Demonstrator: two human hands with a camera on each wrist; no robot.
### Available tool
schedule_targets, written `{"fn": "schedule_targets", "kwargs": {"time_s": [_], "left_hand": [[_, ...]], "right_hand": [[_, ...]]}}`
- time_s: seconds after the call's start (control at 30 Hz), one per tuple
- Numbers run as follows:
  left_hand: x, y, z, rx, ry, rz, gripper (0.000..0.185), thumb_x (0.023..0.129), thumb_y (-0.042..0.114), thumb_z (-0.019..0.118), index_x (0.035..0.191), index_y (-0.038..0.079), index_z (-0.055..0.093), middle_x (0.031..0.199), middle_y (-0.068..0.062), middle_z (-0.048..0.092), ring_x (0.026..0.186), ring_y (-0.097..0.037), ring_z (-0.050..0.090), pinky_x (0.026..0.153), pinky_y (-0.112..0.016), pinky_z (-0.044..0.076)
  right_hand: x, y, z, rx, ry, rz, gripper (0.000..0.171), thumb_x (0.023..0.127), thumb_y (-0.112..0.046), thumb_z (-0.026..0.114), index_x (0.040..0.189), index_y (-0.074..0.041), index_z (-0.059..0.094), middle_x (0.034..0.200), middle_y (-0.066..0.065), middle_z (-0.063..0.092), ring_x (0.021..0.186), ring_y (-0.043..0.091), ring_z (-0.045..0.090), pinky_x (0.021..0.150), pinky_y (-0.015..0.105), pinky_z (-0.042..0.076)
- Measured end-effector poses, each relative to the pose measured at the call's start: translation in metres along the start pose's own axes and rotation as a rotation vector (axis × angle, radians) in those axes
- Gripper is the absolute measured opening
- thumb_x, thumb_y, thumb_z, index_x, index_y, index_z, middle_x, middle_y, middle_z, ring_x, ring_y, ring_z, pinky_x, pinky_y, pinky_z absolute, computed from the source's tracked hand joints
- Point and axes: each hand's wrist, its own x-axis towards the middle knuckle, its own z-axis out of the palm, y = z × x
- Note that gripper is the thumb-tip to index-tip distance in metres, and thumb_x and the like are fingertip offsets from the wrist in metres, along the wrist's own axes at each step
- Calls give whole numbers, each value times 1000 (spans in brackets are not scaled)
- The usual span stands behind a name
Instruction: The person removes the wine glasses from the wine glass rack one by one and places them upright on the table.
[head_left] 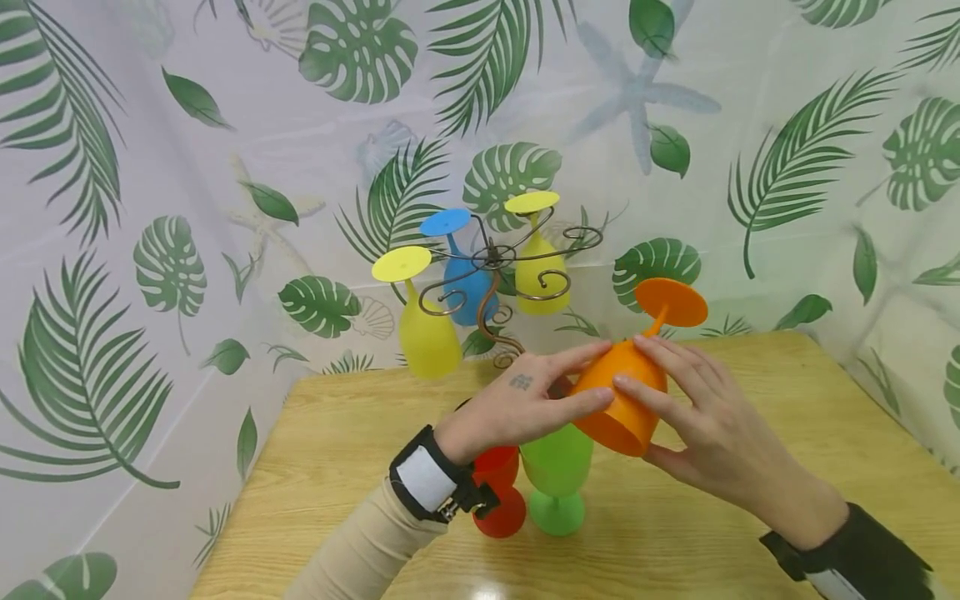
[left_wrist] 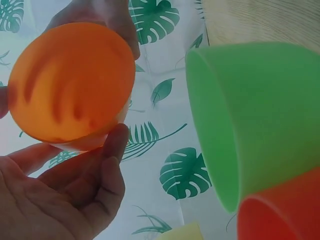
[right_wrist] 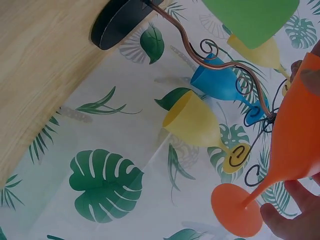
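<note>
Both hands hold an orange plastic goblet [head_left: 626,392] over the table, tilted with its foot up and its mouth toward me. My left hand [head_left: 510,404] grips the bowl's left side between thumb and fingers. From the other side, my right hand [head_left: 716,425] has its fingers around the bowl near the stem. In the left wrist view, finger shadows show through the orange bowl [left_wrist: 72,82]. Behind the hands is a curled metal goblet rack [head_left: 492,257]. Upside down on it hang a blue goblet [head_left: 471,287] and two yellow goblets, one left [head_left: 430,337], one right [head_left: 543,279].
A green goblet [head_left: 557,471] and a red goblet [head_left: 498,510] stand upright on the wooden table [head_left: 337,467], below the hands. The rack's round black base [right_wrist: 122,22] shows in the right wrist view. Leaf-patterned cloth [head_left: 247,133] hangs behind the table.
</note>
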Motion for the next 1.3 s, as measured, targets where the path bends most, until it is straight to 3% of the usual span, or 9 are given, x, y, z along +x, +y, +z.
{"fn": "schedule_targets", "kwargs": {"time_s": [0.1, 0.33, 0.47, 0.53, 0.63, 0.73, 0.8, 1.1, 1.3], "left_hand": [[-3, 0, -1, 2, 0, 11, 54, 108, 32, 48, 158, 14, 39, 116, -1, 72, 85, -7, 67, 70, -18, 50], [-7, -2, 0, 28, 11, 3, 45, 111, 23, 43, 153, 8, 48, 75, -5, 56, 51, -6, 37, 54, -19, 33], [-8, -3, 2, 42, -27, -9, 49, 109, 28, 49, 155, 12, 45, 121, -4, 70, 87, -4, 64, 69, -16, 49], [-8, -4, 3, 77, -58, -13, 58, 107, 33, 54, 159, 17, 36, 145, -4, 60, 119, -7, 61, 89, -22, 54], [-8, -6, 7, 115, -107, -11, 73, 103, 39, 60, 163, 24, 23, 156, -2, 49, 139, -11, 50, 108, -32, 48], [-9, -9, 10, 141, -140, -16, 84, 99, 42, 66, 165, 27, 16, 159, 1, 45, 143, -11, 45, 114, -35, 43], [-9, -10, 11, 151, -156, -22, 86, 97, 43, 68, 165, 26, 17, 158, 2, 45, 143, -10, 45, 115, -33, 41], [-11, -15, 19, 326, -240, -66, 83, 91, 39, 77, 159, 17, 36, 159, 5, 45, 143, -11, 45, 117, -27, 37], [-13, -19, 24, 412, -227, -69, 72, 90, 32, 80, 153, 15, 48, 151, 4, 55, 133, -9, 56, 110, -23, 44]], "right_hand": [[-2, 0, 1, 7, 14, 22, 61, 102, -57, 47, 133, -7, 64, 143, 29, 53, 121, 44, 52, 122, 28, 24], [-11, 0, 1, 67, 19, 141, 79, 94, -64, 55, 135, 3, 60, 136, 22, 61, 106, 36, 63, 110, 13, 35], [-18, 0, 1, 184, -11, 260, 87, 88, -66, 63, 136, 6, 55, 126, 14, 66, 100, 23, 68, 99, 9, 45], [-21, 0, 2, 226, -29, 320, 87, 82, -60, 76, 136, 4, 54, 123, 10, 67, 95, 17, 70, 88, 8, 51], [-25, -2, 3, 293, -58, 417, 89, 69, -35, 96, 138, 0, 52, 122, 8, 68, 96, 13, 71, 78, 11, 55], [-29, -5, 5, 377, -88, 504, 92, 60, -7, 97, 139, -3, 51, 122, 7, 67, 97, 5, 69, 73, 13, 57], [-32, -6, 6, 434, -108, 562, 88, 64, -3, 95, 139, -3, 49, 121, 9, 65, 97, 3, 67, 72, 15, 58], [-48, -11, 14, 617, -263, 787, 71, 81, -7, 85, 138, 1, 43, 119, 22, 66, 81, 8, 73, 63, 26, 61], [-53, -14, 17, 599, -339, 854, 73, 83, -15, 85, 139, 2, 41, 120, 22, 67, 82, 11, 72, 62, 24, 61]]}}
